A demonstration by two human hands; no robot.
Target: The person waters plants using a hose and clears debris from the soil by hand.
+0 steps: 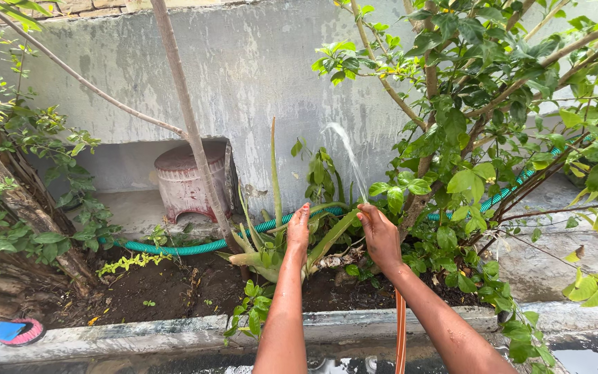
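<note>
Fingers of the right hand (380, 235) pinch the orange hose (401, 332), running vertically, nozzle pointing up.

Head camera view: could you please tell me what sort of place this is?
Probably an outdoor garden bed beside a wall: soil, a green hose, and water spraying from the right hand.

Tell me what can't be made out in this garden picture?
Head view:
- End of the thin orange hose: hidden inside the right hand, so its nozzle and the grip on it don't show.
- Left hand: seen from behind; whether its fingers hold an aloe leaf is unclear.
- Ribbed green hose: both ends lost behind leaves.
- Blue and pink object: too small to identify.
</note>
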